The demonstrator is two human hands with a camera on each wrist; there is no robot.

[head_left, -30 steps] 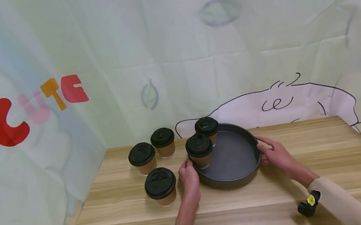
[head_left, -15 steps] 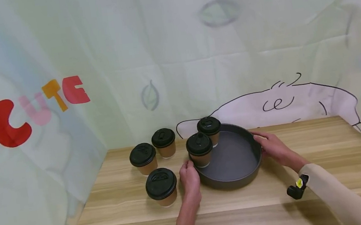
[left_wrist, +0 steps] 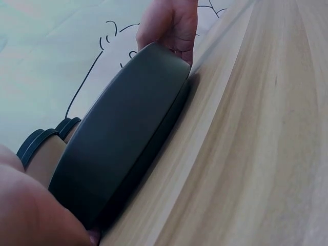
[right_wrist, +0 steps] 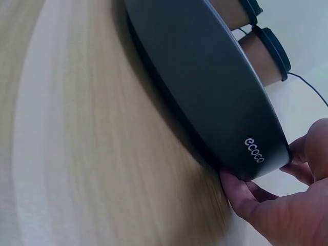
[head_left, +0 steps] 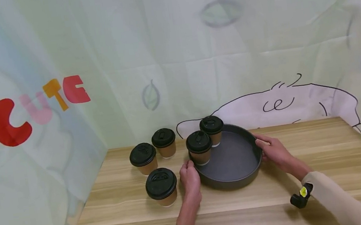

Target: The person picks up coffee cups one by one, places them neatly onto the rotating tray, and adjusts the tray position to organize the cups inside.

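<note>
A round dark grey tray [head_left: 231, 161] with a raised rim sits on the wooden table. White "ecoco" lettering marks its outer wall [right_wrist: 215, 87] in the right wrist view. Two paper coffee cups with black lids stand inside: a front one [head_left: 201, 156] by the left rim and a back one [head_left: 216, 138] behind it. My left hand [head_left: 190, 181] holds the tray's left side. From the right, my right hand [head_left: 276, 155] grips the wall, thumb near the rim and fingertips [right_wrist: 237, 192] at the lower edge.
Left of the tray are three more lidded coffee cups: a near one [head_left: 162, 187], a middle one [head_left: 143, 159] and a far one [head_left: 164, 143]. A printed cloth [head_left: 172, 52] hangs behind and left of the table [head_left: 242, 214].
Both cups in the tray have shifted slightly clockwise, the back one to the right, as the tray turns. My right hand has slid back a little along the rim, then forward again.
</note>
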